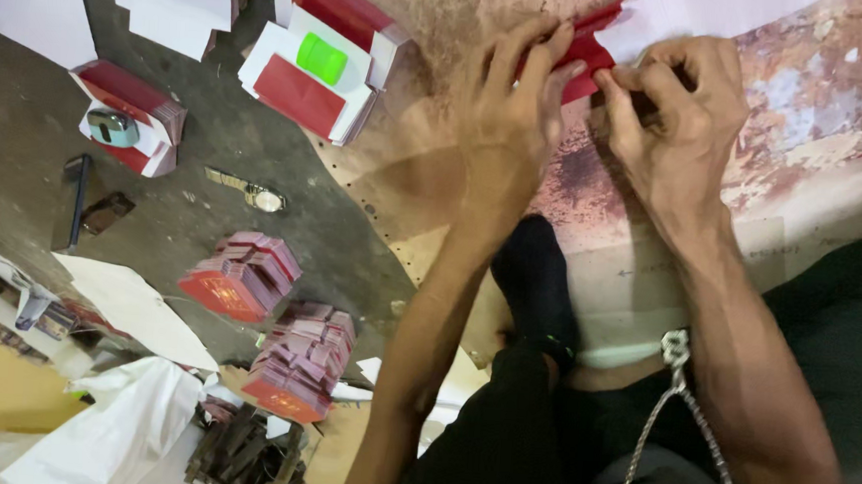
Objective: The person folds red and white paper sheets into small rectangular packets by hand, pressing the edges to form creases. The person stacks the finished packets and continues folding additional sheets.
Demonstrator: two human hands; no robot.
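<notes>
My left hand (pixel 509 107) and my right hand (pixel 673 112) meet over a red folded paper piece (pixel 591 44) lying on a stained cardboard work board (pixel 818 106). Both hands pinch it: left fingers press its left end, right fingers grip its right edge next to a white sheet (pixel 694 11). My fingers hide most of the red piece.
Stacks of red and white card pieces (pixel 305 95) with a green lid on top lie on the grey floor, another stack (pixel 124 119) holds a tape dispenser, and bundles of red folded items (pixel 244 275) sit lower. A wristwatch (pixel 254 193) lies between them. My black-socked foot (pixel 533 278) rests below the hands.
</notes>
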